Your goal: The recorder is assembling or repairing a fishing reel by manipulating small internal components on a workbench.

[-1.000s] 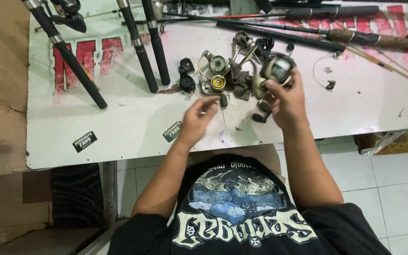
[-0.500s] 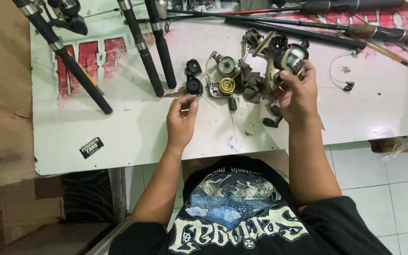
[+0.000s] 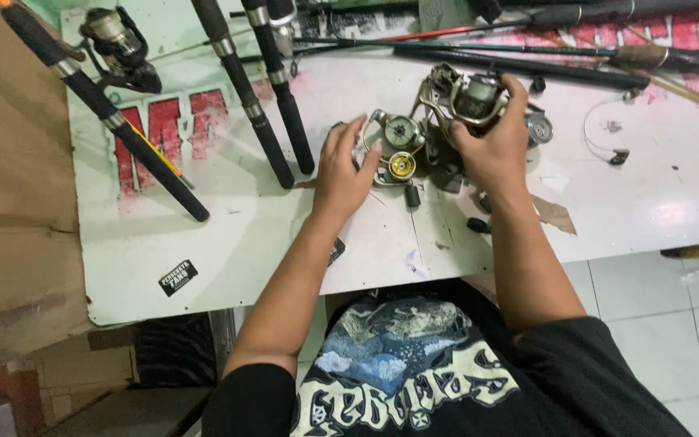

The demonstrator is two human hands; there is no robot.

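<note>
Your right hand (image 3: 491, 146) was wrapped around a grey metal spinning reel (image 3: 471, 97), fingers curled over its top and thumb pressed to its near side, holding it just above the white painted tabletop (image 3: 228, 243). Your left hand (image 3: 341, 174) lay fingers spread and holding nothing, its fingertips touching a second, silver reel with a gold-yellow knob (image 3: 396, 150) that rested on the table just left of your grip. By the look of it you were at the sorting or picking-up step, one reel in hand and the other about to be taken; the next move would call for closing the left fingers round the silver reel's body rather than its thin bail wire. Small dark loose parts (image 3: 479, 225) lay just below your right wrist, easy to knock. Beyond your grip ran long dark fishing rods (image 3: 527, 69), close enough to catch a lifted reel. Left of your free hand stood two black rod handles (image 3: 273, 121), near but apart. The open room lay on your side, toward the table's near edge.
</note>
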